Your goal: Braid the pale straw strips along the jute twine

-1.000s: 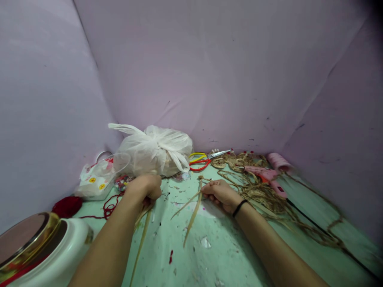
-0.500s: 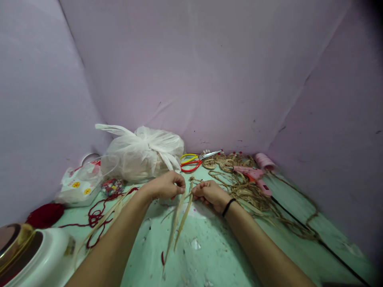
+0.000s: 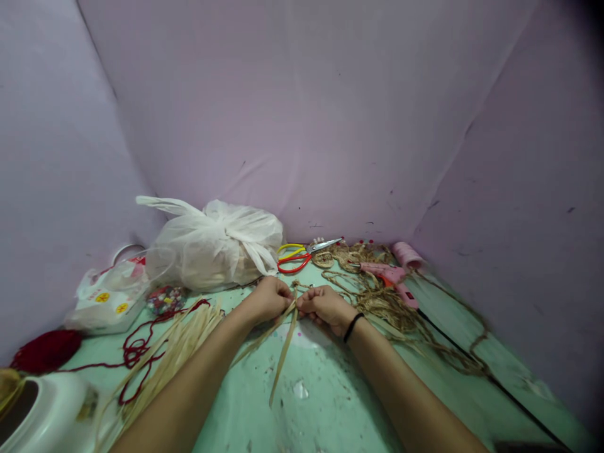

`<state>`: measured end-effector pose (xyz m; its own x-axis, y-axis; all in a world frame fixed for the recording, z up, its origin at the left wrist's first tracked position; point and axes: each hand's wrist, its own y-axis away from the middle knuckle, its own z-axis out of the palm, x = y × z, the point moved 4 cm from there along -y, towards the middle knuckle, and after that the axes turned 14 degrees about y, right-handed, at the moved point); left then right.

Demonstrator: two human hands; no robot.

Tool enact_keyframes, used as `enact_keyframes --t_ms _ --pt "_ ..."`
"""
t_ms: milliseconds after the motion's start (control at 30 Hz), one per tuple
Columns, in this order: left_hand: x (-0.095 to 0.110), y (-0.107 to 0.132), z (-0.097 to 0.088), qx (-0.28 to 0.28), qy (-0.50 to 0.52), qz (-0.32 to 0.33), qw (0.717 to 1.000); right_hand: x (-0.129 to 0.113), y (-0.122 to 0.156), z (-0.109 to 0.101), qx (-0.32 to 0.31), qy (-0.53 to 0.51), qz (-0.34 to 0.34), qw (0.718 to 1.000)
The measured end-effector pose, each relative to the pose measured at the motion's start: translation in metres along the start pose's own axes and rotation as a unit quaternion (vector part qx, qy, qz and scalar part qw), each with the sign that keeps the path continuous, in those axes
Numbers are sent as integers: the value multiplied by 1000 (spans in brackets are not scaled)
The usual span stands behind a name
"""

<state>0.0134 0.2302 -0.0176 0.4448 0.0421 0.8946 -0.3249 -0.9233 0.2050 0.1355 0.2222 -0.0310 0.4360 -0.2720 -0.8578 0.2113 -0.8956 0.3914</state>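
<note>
Pale strips (image 3: 284, 358) are being pinched by fingers of left hand (image 3: 271, 298) and right hand (image 3: 329, 308), equally close, tails being trailed nearward over the worktop (image 3: 335, 402).

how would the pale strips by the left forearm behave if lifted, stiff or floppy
The strips would probably flop, being long and thin, with some visibly curving. They're likely light, since each looks narrow. They may snag the red yarn, whose loops some cross.

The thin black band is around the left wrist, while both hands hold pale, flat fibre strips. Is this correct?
Wrong wrist: the head view shows the thin black band around the right wrist. The left hand and right hand hold pale, flat fibre strips.
</note>
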Motion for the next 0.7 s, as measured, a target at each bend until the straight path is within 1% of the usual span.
enact_keyframes --t_ms 67,133,200,333,467,533,600,700 --pt "-3 2 0 2 38 -62 997 0 0 0 -2 -1 -4 1000" --pt "-4 4 -1 5 64 -87 994 0 0 0 -3 -4 -4 1000" --pt "-4 3 -1 11 77 -91 993 0 -1 0 -3 -5 -1 1000" --pt "-5 3 -2 29 66 -96 993 0 -1 0 3 -2 -1 1000" --pt "-4 4 -1 16 73 -110 991 2 -2 0 10 -12 0 1000" --pt "-4 4 0 20 76 -108 991 3 -3 1 13 -14 -3 1000" --pt "-3 3 2 35 77 -108 991 3 -4 2 14 -13 -10 1000" --pt "-1 2 5 63 87 -128 986 3 -4 3 14 -8 -15 1000"
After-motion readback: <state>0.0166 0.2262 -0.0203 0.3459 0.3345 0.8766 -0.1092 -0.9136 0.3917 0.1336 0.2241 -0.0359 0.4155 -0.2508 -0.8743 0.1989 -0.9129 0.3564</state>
